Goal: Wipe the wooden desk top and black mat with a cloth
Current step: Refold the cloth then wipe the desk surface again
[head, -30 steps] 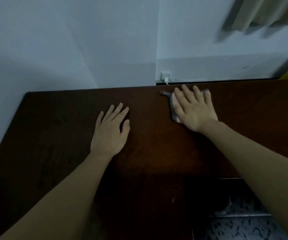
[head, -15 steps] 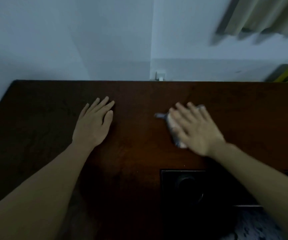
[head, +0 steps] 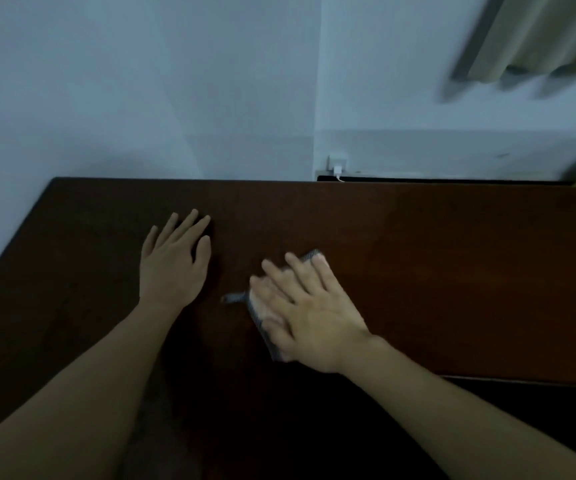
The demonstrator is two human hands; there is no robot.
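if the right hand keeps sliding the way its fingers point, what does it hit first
Likely nothing on the desk: the right hand, flat on the cloth, points up-left over bare wood, passing right of the left hand, toward the wall.

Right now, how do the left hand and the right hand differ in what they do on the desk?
The left hand lies flat on the bare wooden desk top; the right hand presses flat on the cloth. The left hand looks sharp, the right hand blurred. The left hand lies farther from the person than the right. Both have straight fingers, palm down.
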